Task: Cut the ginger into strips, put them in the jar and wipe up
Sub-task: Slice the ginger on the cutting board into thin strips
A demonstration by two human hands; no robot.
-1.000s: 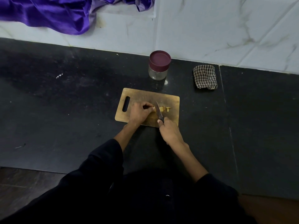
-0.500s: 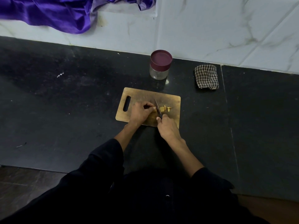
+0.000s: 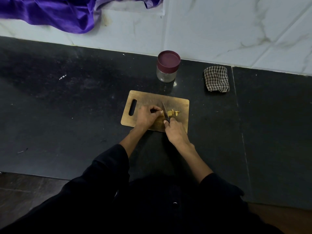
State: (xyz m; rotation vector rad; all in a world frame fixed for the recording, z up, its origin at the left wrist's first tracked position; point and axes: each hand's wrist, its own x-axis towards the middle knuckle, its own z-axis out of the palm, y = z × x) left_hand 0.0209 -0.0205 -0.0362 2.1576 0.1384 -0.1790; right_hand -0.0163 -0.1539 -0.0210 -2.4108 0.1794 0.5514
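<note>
A: Where's the pale yellow ginger piece (image 3: 169, 113) rn?

B: On the brown wooden rectangular cutting board w/ slot handle (image 3: 146, 98), right of centre. Pinned at its left end by left hand (image 3: 147, 115), fingers curled down onto it. Few cut bits (image 3: 176, 112) lying just right of the main piece

A: And the right hand (image 3: 176, 134)?

B: Wrapped round the dark handle of the small steel-bladed knife (image 3: 165, 110), forefinger up near the blade base. Blade pointing away from the body, tip tilted a bit left, edge down on the ginger between left fingertips and the cut bits

A: Key relation for next stroke?

B: Blade lying across the ginger's long axis, which seems to run left-right along the board. Uncut part to the left of the blade, under the left hand; finished bits to the right. So prob. next cut steps left, toward the left fingertips, already just beside the blade. Not much margin there, pretty tight

A: Jar, cloth?

B: Clear glass jar w/ maroon screw lid (image 3: 167, 68) standing on the black stone desk (image 3: 67, 115) behind the board, lid on, looks empty. Folded brown-and-white checked cloth (image 3: 216, 78) further right, near the white marble wall, well apart from both hands. Right hand nearer to both, but busy w/ knife

A: Progress?

B: Early-ish, imo. Cutting underway, nothing in jar, wipe not begun. Bits too small to tell strips from chunks
</note>
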